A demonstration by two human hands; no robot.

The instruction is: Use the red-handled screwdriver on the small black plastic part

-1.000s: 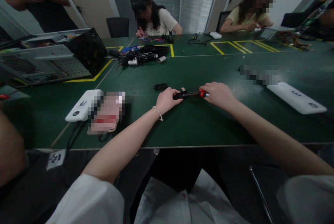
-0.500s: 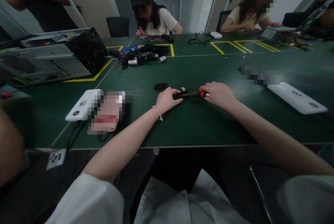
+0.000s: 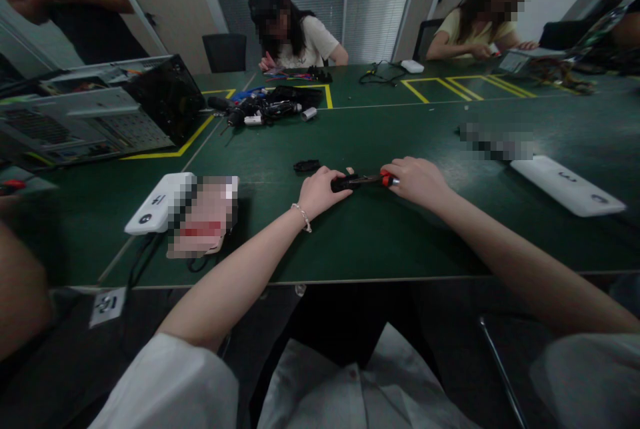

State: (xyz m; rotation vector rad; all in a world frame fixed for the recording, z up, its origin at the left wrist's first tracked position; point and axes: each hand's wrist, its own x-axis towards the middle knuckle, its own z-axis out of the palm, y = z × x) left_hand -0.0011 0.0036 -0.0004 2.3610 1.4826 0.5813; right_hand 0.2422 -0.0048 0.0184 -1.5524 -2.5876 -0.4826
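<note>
L hand (image 3: 320,190) lies on the green desk (image 3: 380,235), bracelet (image 3: 301,215) at the wrist, its grip closed round a small black part (image 3: 344,183). R hand (image 3: 417,180) sits just to the right, grip pinching the red-handled screwdriver (image 3: 375,180); handle end at the R fingers, shaft running left w/ tip at the black part. Both things are held low, at or just above the desk surface; can't tell if touching. Just beyond the L grip: another small black piece (image 3: 307,165), lying loose. Well left of the L grip: white box (image 3: 155,202) w/ cable. Right of the R grip, apart: flat white unit (image 3: 567,185). Far beyond both grips: pile of black tools & cables (image 3: 265,107), open PC case (image 3: 100,109) far left. Across the desk, two other people (image 3: 300,35) sit working w/ own hands.
</note>
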